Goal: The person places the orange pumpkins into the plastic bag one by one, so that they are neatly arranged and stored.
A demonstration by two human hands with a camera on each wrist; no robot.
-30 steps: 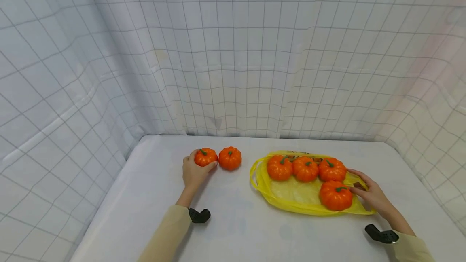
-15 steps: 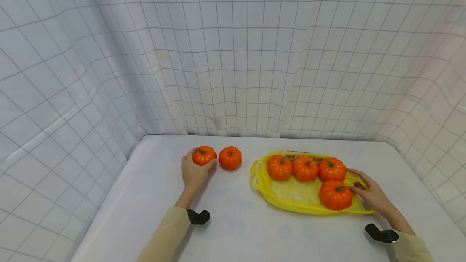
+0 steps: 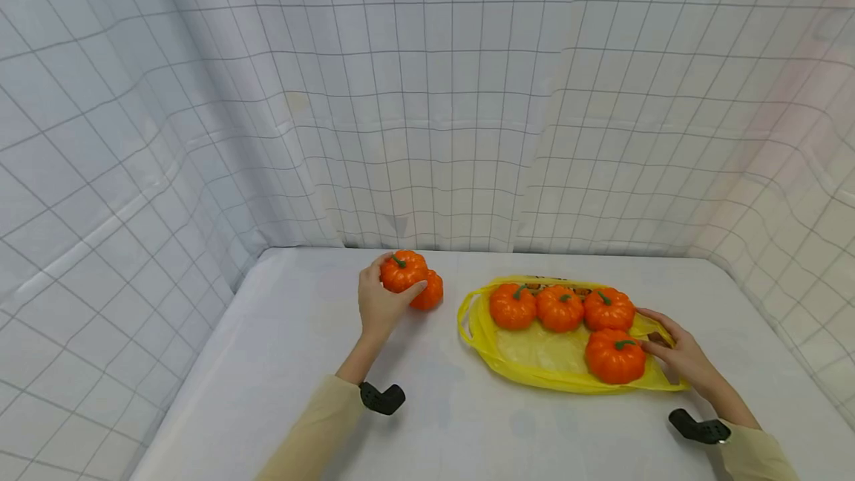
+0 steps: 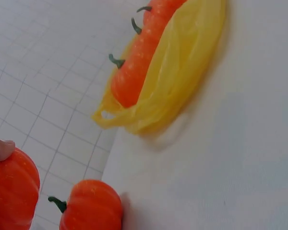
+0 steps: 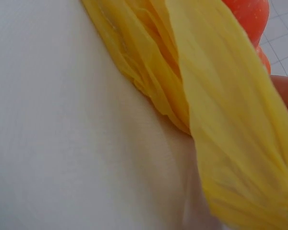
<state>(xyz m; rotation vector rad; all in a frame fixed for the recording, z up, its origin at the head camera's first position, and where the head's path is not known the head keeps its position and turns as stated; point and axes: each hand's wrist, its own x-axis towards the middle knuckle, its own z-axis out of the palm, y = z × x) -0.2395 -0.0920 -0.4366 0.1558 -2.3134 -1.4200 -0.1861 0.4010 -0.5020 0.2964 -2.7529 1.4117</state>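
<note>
My left hand (image 3: 379,309) grips a small orange pumpkin (image 3: 409,270) with a green stem, held up off the table. In the left wrist view this pumpkin (image 4: 12,189) and one digit show at the lower left. Partly hidden behind it stands a second pumpkin (image 3: 434,292). On the right, a yellow plastic bag (image 3: 534,359) lies spread with several pumpkins on it. My right hand (image 3: 691,364) holds the bag's right end, close to the nearest pumpkin (image 3: 614,356). Yellow plastic (image 5: 230,96) covers much of the right wrist view, so most fingers are hidden there.
A white table (image 3: 461,421) lies beneath everything. White gridded curtains (image 3: 441,125) enclose its back and sides. The bag's left handle (image 3: 465,321) loops towards the second pumpkin. Black wrist mounts (image 3: 382,398) protrude from both forearms.
My left hand has lifted the pumpkin and carried it right, so that it now partly covers the second one. My right hand and the bag stay nearly still.
</note>
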